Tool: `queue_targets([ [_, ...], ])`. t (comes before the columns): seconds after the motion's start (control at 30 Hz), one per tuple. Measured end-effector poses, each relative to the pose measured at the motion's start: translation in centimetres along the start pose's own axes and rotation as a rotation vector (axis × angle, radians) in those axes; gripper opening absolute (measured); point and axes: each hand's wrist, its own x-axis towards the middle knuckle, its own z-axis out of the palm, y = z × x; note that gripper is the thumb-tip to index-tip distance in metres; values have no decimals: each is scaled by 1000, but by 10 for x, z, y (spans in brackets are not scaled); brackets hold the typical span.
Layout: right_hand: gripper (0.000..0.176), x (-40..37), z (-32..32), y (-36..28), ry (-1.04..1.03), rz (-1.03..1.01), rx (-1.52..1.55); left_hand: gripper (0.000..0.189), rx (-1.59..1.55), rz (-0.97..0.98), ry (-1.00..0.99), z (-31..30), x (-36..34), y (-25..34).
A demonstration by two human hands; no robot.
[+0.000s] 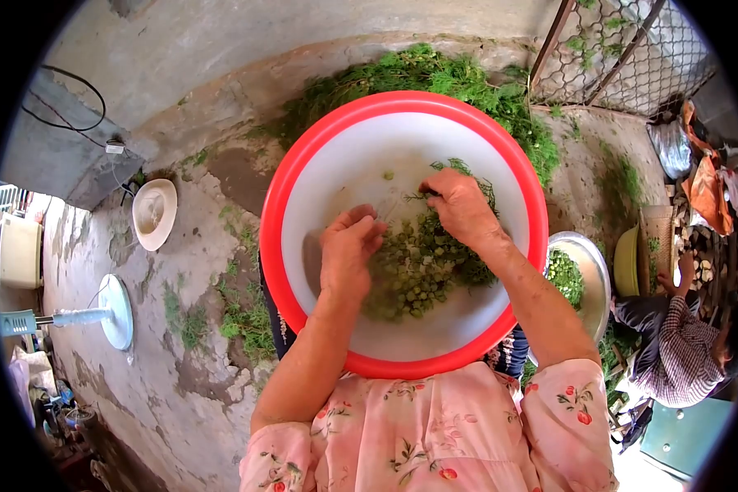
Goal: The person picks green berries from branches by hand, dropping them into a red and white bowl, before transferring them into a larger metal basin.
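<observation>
A large basin (404,97) with a red rim and white inside rests on my lap. Small round green pods or buds (410,275) lie heaped in it, mixed with feathery green leaves. Above the heap, on the right, my right hand (461,205) pinches a feathery green sprig (461,166), partly hidden by the fingers. My left hand (350,248) is over the left part of the basin, its fingers curled together. What those fingers hold, if anything, is too small to make out. One loose green pod (388,175) sits apart on the basin's inside.
Cut feathery plants (418,70) lie piled behind the basin. A metal bowl (596,275) with chopped greens stands at right, near a seated person (681,353). On the left are a straw hat (154,215) and a pale blue fan (116,312). A wire-mesh gate (607,57) is at upper right.
</observation>
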Motion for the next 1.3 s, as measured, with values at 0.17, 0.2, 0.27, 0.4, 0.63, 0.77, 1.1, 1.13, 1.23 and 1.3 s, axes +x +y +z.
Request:
queue_targets([
  [0.17,18,3,27,4,83,-105,-160,20,-5,-12,10,-1,2,-2],
  [0.2,14,4,31,5,91,-151,-200,19,-6,-14,9,-1,2,-3],
  [0.27,9,8,35,7,104,-244,-282,18,-16,-15,11,-1,2,-2],
  [0.4,8,7,37,2,160,-331,-379,17,-46,0,36,-4,4,0],
  [0.63,11,11,20,8,127,-99,-162,18,-21,4,52,-6,5,-1],
  [0.77,10,10,-9,18,44,21,117,18,-24,-1,31,-5,5,-3],
  [1.1,28,-20,-13,3,-172,-118,-145,18,21,-36,-15,-1,5,-4],
  [1.13,28,-21,-12,3,-174,-100,-165,18,23,-40,-16,-1,4,-4],
  [1.23,28,-18,-1,12,-269,31,-166,18,28,-40,-28,-1,5,-6],
  [1.3,25,-14,-2,11,-240,7,-235,17,38,-39,-35,0,5,-6],
])
